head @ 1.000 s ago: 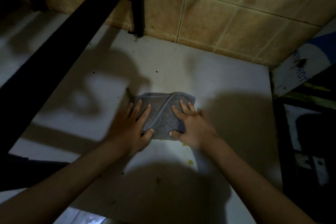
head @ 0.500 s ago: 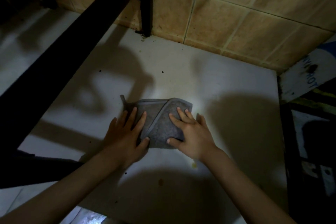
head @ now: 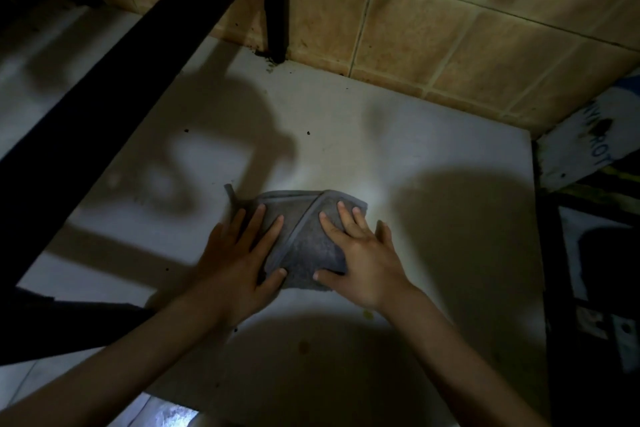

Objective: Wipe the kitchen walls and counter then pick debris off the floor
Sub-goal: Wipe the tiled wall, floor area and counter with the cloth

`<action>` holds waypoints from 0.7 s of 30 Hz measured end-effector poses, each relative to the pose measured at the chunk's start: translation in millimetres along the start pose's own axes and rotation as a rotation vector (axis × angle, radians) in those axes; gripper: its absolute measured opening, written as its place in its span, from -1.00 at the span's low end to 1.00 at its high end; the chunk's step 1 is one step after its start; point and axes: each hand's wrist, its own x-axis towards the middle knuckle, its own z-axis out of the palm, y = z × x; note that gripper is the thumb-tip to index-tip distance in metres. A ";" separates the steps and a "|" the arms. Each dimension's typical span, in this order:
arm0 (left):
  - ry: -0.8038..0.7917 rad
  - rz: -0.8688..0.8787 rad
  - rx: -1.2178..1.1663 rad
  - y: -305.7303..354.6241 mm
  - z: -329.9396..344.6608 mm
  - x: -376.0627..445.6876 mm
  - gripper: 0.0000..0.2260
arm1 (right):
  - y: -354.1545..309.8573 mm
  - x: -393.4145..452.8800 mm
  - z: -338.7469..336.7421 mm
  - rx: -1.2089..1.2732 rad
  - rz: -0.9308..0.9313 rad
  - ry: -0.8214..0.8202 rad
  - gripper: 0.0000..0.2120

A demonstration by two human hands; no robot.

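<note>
A folded grey cloth lies flat on the white counter, near its middle. My left hand presses on the cloth's left half with straight, spread fingers. My right hand presses on the right half the same way, thumb along the cloth's near edge. A small yellowish spot sits on the counter just below my right wrist, and a faint brown spot lies nearer the front edge. Tan wall tiles rise behind the counter.
A dark wooden frame runs diagonally across the left, with an upright post meeting the counter at the wall. Dark crumbs lie at the post's foot. A white and blue object with lettering and dark clutter stand at the right edge.
Both hands have slid the cloth a little away from me across the counter, uncovering the yellowish spots that were at its near edge. The view has shifted slightly.
</note>
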 end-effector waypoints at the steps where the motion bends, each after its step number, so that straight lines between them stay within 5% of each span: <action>1: -0.001 0.007 -0.005 0.2 1.9 -2.8 -0.29 | -1.8 -4.0 2.2 -0.005 0.008 0.000 -0.15; 21: -0.049 0.173 0.063 31.6 -5.6 20.0 -0.21 | 23.6 -34.8 -3.1 0.005 0.153 -0.026 -0.13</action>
